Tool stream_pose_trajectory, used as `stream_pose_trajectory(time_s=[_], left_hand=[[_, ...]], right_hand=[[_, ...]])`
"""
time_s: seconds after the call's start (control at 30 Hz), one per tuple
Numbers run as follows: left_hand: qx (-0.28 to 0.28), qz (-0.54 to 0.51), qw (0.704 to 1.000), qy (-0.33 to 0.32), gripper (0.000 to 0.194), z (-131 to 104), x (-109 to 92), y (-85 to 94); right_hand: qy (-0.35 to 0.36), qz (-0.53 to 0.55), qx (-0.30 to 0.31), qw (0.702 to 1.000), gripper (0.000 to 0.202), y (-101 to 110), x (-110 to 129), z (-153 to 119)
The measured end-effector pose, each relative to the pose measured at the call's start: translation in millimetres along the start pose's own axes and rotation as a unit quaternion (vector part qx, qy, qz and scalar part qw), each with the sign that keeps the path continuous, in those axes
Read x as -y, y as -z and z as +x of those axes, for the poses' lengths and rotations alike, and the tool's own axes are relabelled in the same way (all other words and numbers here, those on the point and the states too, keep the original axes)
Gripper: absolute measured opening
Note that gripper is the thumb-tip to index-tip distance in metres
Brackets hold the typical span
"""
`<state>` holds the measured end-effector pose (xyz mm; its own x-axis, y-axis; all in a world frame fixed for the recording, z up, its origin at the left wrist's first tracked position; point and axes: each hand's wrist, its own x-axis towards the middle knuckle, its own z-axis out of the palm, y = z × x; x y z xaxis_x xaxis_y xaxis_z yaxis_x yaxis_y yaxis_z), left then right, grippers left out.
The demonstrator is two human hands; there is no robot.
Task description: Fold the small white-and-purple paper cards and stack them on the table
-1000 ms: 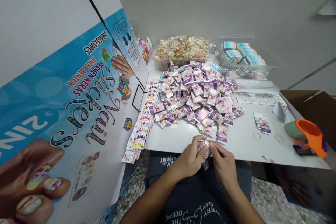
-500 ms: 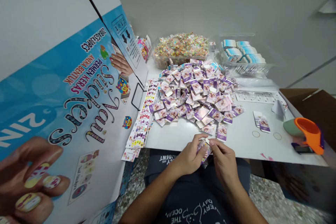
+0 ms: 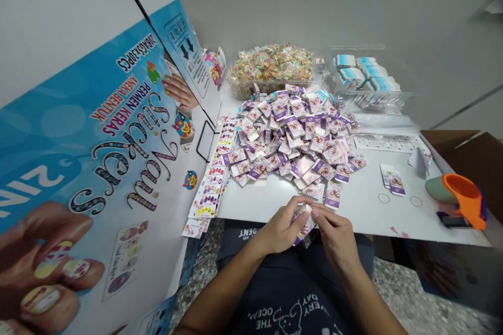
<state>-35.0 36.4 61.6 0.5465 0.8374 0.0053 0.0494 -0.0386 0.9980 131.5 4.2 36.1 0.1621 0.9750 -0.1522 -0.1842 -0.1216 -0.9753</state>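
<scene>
Over the table's front edge, my left hand (image 3: 286, 226) is closed around a small purple-and-white printed box (image 3: 305, 224). The fingers of my right hand (image 3: 330, 226) pinch the upper end of the same box, where a bit of white flap shows between the hands. Part of the box is hidden behind my fingers. Just beyond my hands lies a large heap of similar small boxes (image 3: 294, 125), some with their end flaps standing up. One flat box (image 3: 332, 194) rests on the tabletop nearest my right hand.
Strips of nail stickers (image 3: 212, 183) lie left, beside a large printed carton (image 3: 129, 131). Behind the heap stand a tub of wrapped candy (image 3: 271, 70) and a clear tray of blue-white packs (image 3: 365, 94). An orange tape dispenser (image 3: 466, 199) and rubber bands (image 3: 384, 198) are at right.
The box in my hands has turned a little, so more of its printed face shows. My hands stay together in nearly the same place, and the view has shifted slightly.
</scene>
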Motion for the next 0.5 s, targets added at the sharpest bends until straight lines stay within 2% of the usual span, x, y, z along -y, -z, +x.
stream_pose_trajectory(time_s=[0.2, 0.37, 0.5], left_hand=[[0.025, -0.007, 0.999, -0.041, 0.039, 3.9, -6.3, 4.1], [-0.024, 0.004, 0.999, -0.023, 0.04, 4.1, -3.7, -2.2], [-0.039, -0.006, 0.999, -0.022, 0.039, 2.7, -3.2, -4.0]], right_hand=[[0.003, -0.037, 0.012, 0.999, 0.017, 6.7, 9.5, 3.8], [0.046, -0.135, -0.004, 0.99, 0.023, 0.7, 23.2, -5.1], [0.092, -0.174, -0.021, 0.98, 0.03, -10.4, 25.5, -17.7]])
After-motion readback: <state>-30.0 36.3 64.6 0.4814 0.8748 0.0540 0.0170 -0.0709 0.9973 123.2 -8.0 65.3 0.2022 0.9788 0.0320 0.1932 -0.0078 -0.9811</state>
